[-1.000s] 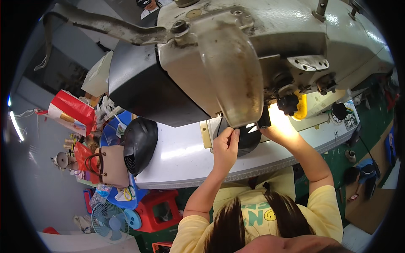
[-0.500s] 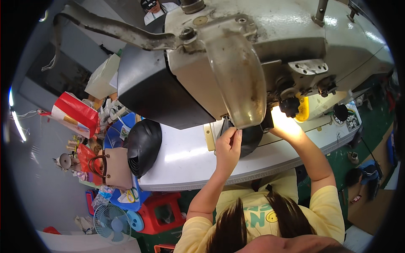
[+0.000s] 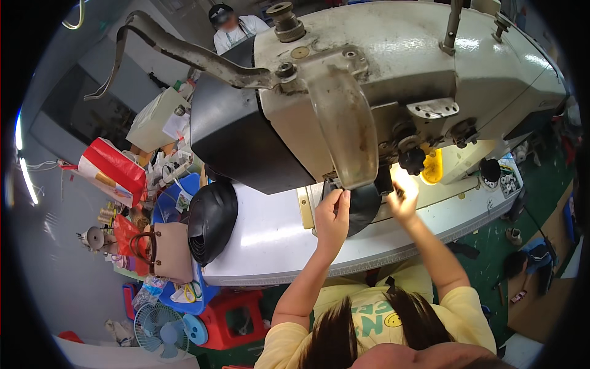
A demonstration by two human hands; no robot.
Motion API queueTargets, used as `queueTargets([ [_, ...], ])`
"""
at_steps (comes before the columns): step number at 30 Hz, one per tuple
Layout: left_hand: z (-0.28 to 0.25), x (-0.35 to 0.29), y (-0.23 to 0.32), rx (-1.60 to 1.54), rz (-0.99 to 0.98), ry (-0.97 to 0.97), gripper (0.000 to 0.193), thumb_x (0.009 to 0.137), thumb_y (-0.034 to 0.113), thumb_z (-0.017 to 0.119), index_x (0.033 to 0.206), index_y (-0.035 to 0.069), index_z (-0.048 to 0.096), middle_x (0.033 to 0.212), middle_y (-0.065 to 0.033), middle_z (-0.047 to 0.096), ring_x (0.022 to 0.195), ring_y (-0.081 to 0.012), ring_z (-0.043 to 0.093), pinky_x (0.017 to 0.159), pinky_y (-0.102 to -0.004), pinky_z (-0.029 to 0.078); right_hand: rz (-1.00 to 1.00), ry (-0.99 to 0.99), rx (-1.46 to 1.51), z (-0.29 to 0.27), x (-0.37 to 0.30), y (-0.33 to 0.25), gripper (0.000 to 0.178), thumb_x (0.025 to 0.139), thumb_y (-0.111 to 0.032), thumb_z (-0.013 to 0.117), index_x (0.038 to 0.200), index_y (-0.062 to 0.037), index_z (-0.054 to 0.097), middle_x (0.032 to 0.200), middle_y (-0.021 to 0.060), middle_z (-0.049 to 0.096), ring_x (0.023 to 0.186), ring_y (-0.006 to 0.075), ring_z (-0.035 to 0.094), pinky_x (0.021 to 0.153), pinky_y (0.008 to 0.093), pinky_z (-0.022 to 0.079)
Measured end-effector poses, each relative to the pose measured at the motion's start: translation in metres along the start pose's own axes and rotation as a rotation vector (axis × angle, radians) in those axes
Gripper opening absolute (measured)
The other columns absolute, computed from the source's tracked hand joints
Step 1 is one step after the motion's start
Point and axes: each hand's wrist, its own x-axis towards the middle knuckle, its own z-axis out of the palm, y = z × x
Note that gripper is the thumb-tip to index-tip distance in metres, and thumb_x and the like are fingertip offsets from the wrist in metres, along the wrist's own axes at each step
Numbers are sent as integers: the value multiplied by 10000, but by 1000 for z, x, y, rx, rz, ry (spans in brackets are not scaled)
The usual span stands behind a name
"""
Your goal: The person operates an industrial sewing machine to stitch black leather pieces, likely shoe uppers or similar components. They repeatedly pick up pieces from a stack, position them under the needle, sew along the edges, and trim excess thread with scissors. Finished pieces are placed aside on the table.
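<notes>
A large industrial sewing machine [image 3: 289, 132] with a pale, worn head fills the upper middle. My left hand [image 3: 332, 224] is closed in a pinch just below the machine's needle area, thumb and forefinger together; what lies between them is too small to make out. A black, leather-like piece [image 3: 364, 212] rests under the head, just right of that hand. My right hand [image 3: 404, 200] is curled closed under the bright lamp light, right of the clear guard [image 3: 347, 132]. Something small and dark shows at its fingers, but I cannot tell what it is.
A rolled black, leather-like bundle [image 3: 212, 221] lies on the white table [image 3: 264, 230] to the left. Beyond it are a beige handbag [image 3: 172, 252] and a blue bin. A fan [image 3: 161, 329] and red stool [image 3: 236, 320] stand below. Another person [image 3: 233, 27] is at the back.
My right hand has come out from behind the machine head toward me, its fingers now visible. The left hand keeps its pinch near the needle area. The whole view has shifted slightly.
</notes>
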Motion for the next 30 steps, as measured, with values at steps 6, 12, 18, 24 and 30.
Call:
queueTargets([
  [6, -9, -7, 0, 473, 458, 110, 109, 783, 53, 580, 711, -12, 530, 852, -82, 469, 807, -238, 408, 718, -336, 348, 963, -304, 507, 7, -85, -51, 193, 801, -119, 654, 694, -20, 528, 586, -54, 429, 546, 36, 339, 467, 214, 299],
  [12, -18, -10, 9, 414, 474, -55, 97, 754, 40, 589, 691, -8, 533, 893, -103, 468, 874, -280, 423, 766, -365, 353, 904, -345, 473, -23, -61, -62, 314, 833, -101, 602, 592, -63, 404, 546, -71, 340, 516, 32, 275, 435, 227, 248],
  [18, -17, -7, -2, 336, 429, -115, 98, 769, 50, 581, 700, 0, 532, 749, -78, 460, 809, -249, 445, 724, -362, 359, 887, -366, 438, -22, -58, -57, 230, 827, -92, 608, 644, -43, 477, 578, -71, 385, 544, 31, 313, 467, 215, 284],
  [24, -23, 2, -3, 189, 262, -228, 156, 800, 82, 570, 697, -10, 497, 658, -48, 417, 697, -194, 379, 656, -292, 340, 951, -438, 443, -20, -43, -69, 234, 799, -96, 650, 648, -40, 480, 563, -61, 422, 526, 32, 354, 459, 214, 311],
  [30, -20, 2, -5, 171, 206, -188, 171, 781, 83, 592, 653, -6, 522, 627, -60, 420, 707, -208, 386, 644, -303, 337, 963, -403, 394, -18, -55, -69, 375, 792, -97, 658, 566, -67, 361, 450, -44, 338, 434, 31, 315, 385, 229, 266],
])
